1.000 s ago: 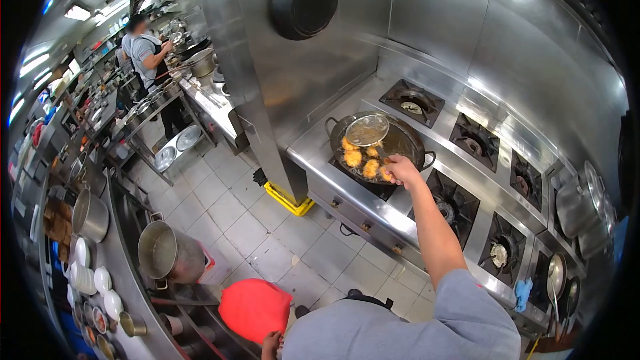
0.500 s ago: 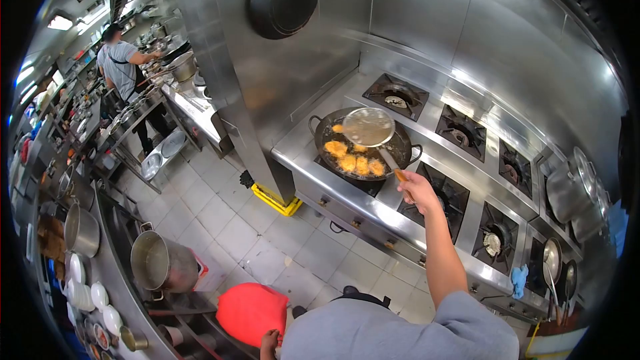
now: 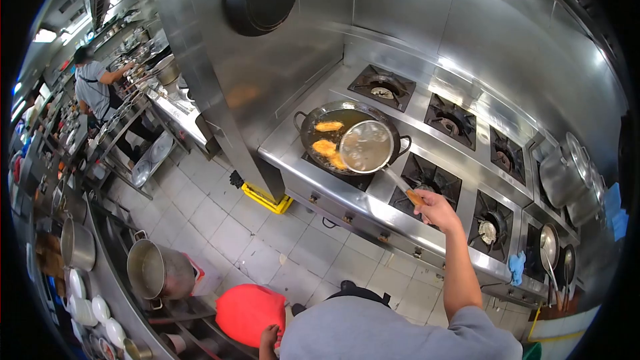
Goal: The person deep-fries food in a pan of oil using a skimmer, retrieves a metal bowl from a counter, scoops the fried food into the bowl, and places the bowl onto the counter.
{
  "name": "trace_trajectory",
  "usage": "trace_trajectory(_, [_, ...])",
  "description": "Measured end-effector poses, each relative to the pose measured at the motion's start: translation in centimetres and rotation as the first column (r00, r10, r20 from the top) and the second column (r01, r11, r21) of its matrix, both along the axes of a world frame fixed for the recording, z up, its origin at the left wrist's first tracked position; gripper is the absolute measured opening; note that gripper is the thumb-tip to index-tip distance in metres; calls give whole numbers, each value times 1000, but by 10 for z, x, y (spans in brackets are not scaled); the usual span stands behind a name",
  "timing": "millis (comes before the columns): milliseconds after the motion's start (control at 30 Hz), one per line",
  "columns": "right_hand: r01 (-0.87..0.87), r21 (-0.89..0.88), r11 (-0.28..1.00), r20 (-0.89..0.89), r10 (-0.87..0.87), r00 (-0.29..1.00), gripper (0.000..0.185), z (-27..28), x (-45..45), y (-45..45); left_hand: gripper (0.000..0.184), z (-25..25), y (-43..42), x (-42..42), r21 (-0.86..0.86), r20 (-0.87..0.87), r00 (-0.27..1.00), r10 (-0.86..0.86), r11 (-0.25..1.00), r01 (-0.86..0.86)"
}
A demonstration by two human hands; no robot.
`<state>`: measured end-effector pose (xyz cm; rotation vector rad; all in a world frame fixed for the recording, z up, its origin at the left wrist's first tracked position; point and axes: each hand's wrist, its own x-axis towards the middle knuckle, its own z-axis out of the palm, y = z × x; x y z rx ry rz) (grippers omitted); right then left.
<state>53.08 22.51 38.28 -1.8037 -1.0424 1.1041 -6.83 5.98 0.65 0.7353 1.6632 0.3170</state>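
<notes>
The right hand point(image 3: 437, 213) is closed around the wooden end of a skimmer point(image 3: 367, 147), its fingers wrapped with no visible gap between them and the handle. From this grip the metal shank runs up and to the left, and the round mesh head lies ahead of the hand, over the right part of a dark two-handled wok point(image 3: 347, 108). Left of the mesh head, further from the grip, golden fried pieces point(image 3: 325, 147) sit in the oil, the lowest reaching the mesh's edge in the view. Just beyond the grip and slightly left is a burner point(image 3: 427, 183) with a black grate; another burner point(image 3: 492, 221) lies to its right. Farther right and below the grip's level, a blue cloth point(image 3: 517, 268) hangs at the stove's front edge, with pans point(image 3: 549, 247) beside it. Well to the left of the grip and lower, the left hand point(image 3: 269, 337) is at the right edge of a red bag point(image 3: 248, 312); how far open it is, and whether it has hold of the bag, cannot be told. A large pot point(image 3: 157, 270) stands left of that hand
</notes>
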Motion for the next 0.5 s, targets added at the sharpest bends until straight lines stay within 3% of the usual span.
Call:
trace_trajectory(67, [-45, -10, 999, 18, 45, 999, 53, -3, -8, 9, 30, -1, 8, 2, -46, 68, 994, 85, 996, -82])
trace_trajectory(167, [-87, -11, 996, 15, 87, 996, 54, -7, -23, 24, 32, -3, 16, 0, 4, 57, 998, 32, 999, -33])
trace_trajectory(267, [-135, 48, 990, 33, 134, 990, 54, -23, -27, 43, 32, -2, 17, 0, -3, 85, 993, 87, 996, -87])
trace_trajectory(400, [-114, 49, 992, 79, 110, 991, 54, -29, -39, 60, 29, 2, 5, 2, -3, 66, 986, 156, 988, -156])
trace_trajectory(500, [-153, 20, 988, 173, 148, 974, 55, -35, -43, 70, 27, 3, -10, -2, 42, 45, 997, 59, 997, -61])
